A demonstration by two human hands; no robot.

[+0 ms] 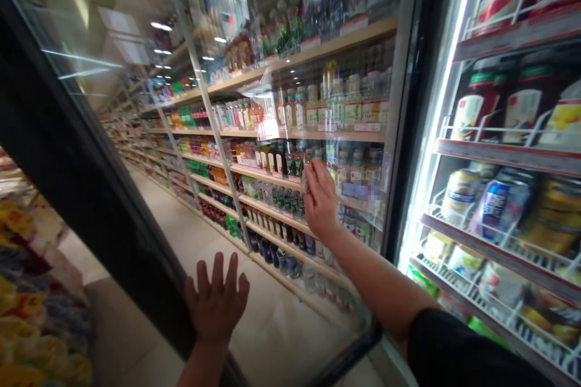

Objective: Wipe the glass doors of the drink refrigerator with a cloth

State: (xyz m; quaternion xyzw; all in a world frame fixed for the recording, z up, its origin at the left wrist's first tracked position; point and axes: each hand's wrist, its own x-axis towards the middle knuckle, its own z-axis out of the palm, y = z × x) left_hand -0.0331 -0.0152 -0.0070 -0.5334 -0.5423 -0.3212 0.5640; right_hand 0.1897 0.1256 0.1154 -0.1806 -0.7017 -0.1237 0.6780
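Fingers spread wide, the left hand (pixel 216 302) lies flat against the lower part of a glass fridge door (pixel 254 151), gripping nothing. The right hand (pixel 320 198) presses higher up, fingers loosely open; it may pinch something small, the blur hides it. The door stands swung open beside lit shelves of cans (pixel 494 205). It looks heavy, stiff and slippery; the dark frame (pixel 68 157) seems the safer hold.
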